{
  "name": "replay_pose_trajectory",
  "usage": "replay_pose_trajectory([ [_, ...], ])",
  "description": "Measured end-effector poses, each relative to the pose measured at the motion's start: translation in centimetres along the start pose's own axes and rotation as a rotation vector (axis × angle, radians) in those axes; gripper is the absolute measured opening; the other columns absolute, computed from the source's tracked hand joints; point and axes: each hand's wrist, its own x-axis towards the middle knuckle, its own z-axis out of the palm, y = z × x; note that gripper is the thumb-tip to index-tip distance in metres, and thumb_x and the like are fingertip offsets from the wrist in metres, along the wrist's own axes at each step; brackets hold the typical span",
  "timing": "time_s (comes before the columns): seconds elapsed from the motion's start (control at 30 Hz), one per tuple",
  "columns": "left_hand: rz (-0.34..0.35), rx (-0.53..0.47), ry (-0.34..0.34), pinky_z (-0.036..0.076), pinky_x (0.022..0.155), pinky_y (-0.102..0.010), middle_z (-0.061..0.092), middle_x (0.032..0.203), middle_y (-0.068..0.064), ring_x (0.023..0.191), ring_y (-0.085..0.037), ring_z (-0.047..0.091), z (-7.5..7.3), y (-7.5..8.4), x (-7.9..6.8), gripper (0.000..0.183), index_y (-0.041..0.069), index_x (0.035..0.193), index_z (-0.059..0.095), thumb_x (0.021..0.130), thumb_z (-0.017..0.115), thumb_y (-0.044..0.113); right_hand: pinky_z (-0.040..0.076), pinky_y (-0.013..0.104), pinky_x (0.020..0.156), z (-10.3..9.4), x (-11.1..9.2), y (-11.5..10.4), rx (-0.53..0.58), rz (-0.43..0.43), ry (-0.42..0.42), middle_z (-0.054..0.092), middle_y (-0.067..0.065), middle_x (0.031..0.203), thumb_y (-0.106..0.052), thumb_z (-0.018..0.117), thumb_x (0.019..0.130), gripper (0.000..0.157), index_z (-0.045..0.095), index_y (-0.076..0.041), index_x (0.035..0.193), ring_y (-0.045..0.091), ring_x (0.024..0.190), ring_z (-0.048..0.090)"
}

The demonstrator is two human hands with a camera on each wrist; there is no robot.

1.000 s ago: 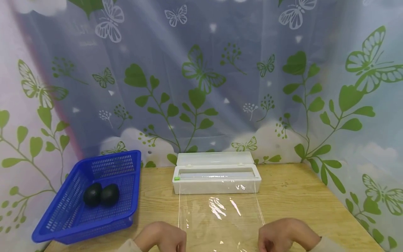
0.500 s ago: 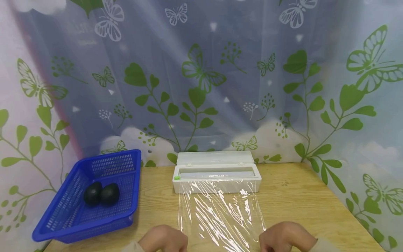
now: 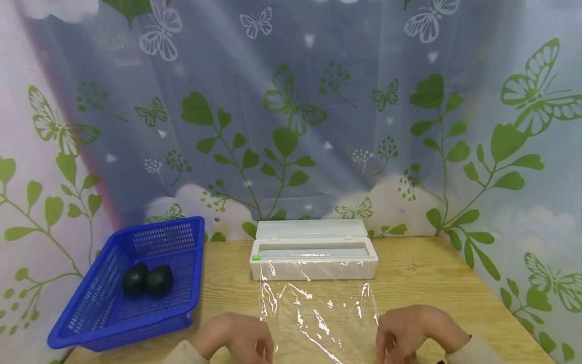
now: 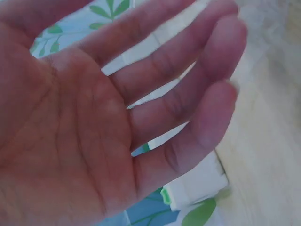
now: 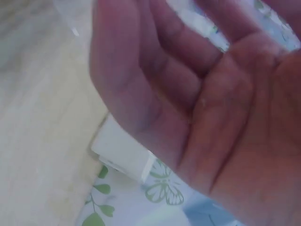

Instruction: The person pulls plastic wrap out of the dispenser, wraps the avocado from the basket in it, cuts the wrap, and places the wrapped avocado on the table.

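A clear sheet of cling film (image 3: 318, 313) runs from a white cling film dispenser (image 3: 313, 269) towards me over the table. At its near left edge is my left hand (image 3: 241, 336), pointing down with thumb and forefinger pinching the film. My right hand (image 3: 406, 331) pinches the near right edge the same way. The pinched corners lie at or beyond the head view's bottom edge. In the left wrist view, the other fingers (image 4: 178, 103) are loosely bent, and crumpled film shows at upper right. In the right wrist view, the fingers (image 5: 127, 70) curl more.
A blue plastic basket (image 3: 191, 308) stands on the left, holding two dark avocado-like fruits (image 3: 159, 281). The dispenser's lid (image 3: 311, 228) is raised at the back, and a green slider (image 3: 256, 257) sits at its left end. A patterned curtain (image 3: 291, 111) hangs behind the wooden table (image 3: 423, 273).
The glare on the film has shifted and become patchier, as the film's surface moved. Both hands have shifted slightly and tipped further downward. Basket and dispenser stay put.
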Motion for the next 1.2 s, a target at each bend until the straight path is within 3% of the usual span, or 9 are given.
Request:
replay_pose_trajectory([
  [0.07, -0.008, -0.014, 0.076, 0.047, 0.069, -0.013, 0.070, 0.083, 0.012, 0.076, 0.006, 0.057, -0.3, -0.1, -0.3, 0.010, 0.021, 0.096, 0.079, 0.089, 0.073, 0.025, 0.053, 0.015, 0.057, -0.6, -0.2, 0.3, -0.005, -0.080, 0.121, 0.074, 0.002, 0.076, -0.009, 0.064, 0.098, 0.016, 0.078, -0.005, 0.106, -0.004, 0.058, 0.059],
  [0.17, -0.018, -0.056, 0.129, 0.048, 0.070, -0.017, 0.067, 0.085, 0.012, 0.078, 0.004, 0.057, -0.8, -0.4, -0.6, 0.014, 0.020, 0.102, 0.077, 0.091, 0.072, 0.026, 0.054, 0.018, 0.060, -1.3, 0.0, 1.0, -0.032, -0.193, 0.248, 0.073, 0.006, 0.078, -0.009, 0.059, 0.102, 0.019, 0.073, -0.001, 0.111, 0.001, 0.061, 0.064],
  [0.3, 0.001, -0.098, 0.161, 0.051, 0.074, -0.020, 0.069, 0.089, 0.009, 0.080, 0.001, 0.061, -1.4, -1.1, -0.8, 0.018, 0.016, 0.111, 0.075, 0.096, 0.070, 0.024, 0.054, 0.019, 0.064, -2.1, 0.6, 1.8, -0.052, -0.227, 0.344, 0.074, 0.006, 0.084, -0.011, 0.057, 0.104, 0.019, 0.072, -0.001, 0.112, 0.005, 0.065, 0.067],
  [0.6, 0.033, -0.166, 0.262, 0.054, 0.078, -0.024, 0.073, 0.101, 0.003, 0.090, -0.007, 0.067, -3.4, -2.7, -2.3, 0.020, 0.013, 0.116, 0.073, 0.099, 0.068, 0.024, 0.055, 0.023, 0.066, -3.8, 1.2, 3.6, -0.054, -0.176, 0.533, 0.074, 0.009, 0.094, -0.014, 0.062, 0.102, 0.018, 0.071, 0.000, 0.109, 0.007, 0.075, 0.067],
  [0.8, 0.041, -0.157, 0.338, 0.057, 0.084, -0.029, 0.073, 0.116, -0.005, 0.098, -0.015, 0.070, -5.1, -4.6, -3.7, 0.024, 0.011, 0.121, 0.071, 0.101, 0.065, 0.024, 0.056, 0.025, 0.070, -5.2, 1.2, 3.7, -0.026, -0.080, 0.690, 0.075, 0.010, 0.099, -0.017, 0.066, 0.100, 0.019, 0.071, 0.000, 0.109, 0.015, 0.081, 0.070],
  [1.0, -0.066, -0.207, 0.405, 0.059, 0.090, -0.044, 0.071, 0.121, -0.009, 0.107, -0.027, 0.069, -7.3, -6.6, -6.0, 0.030, 0.011, 0.128, 0.069, 0.102, 0.064, 0.026, 0.060, 0.033, 0.070, -6.6, 1.2, 4.1, 0.045, 0.030, 0.836, 0.073, 0.018, 0.106, -0.014, 0.068, 0.098, 0.025, 0.068, 0.004, 0.115, 0.028, 0.091, 0.071],
  [1.2, -0.144, -0.192, 0.482, 0.060, 0.087, -0.044, 0.072, 0.121, -0.011, 0.109, -0.032, 0.069, -8.7, -10.1, -8.4, 0.034, 0.006, 0.132, 0.067, 0.102, 0.064, 0.023, 0.063, 0.037, 0.071, -7.7, 1.6, 5.2, 0.099, 0.075, 0.891, 0.070, 0.029, 0.113, -0.010, 0.070, 0.097, 0.030, 0.065, 0.009, 0.119, 0.037, 0.097, 0.072],
])
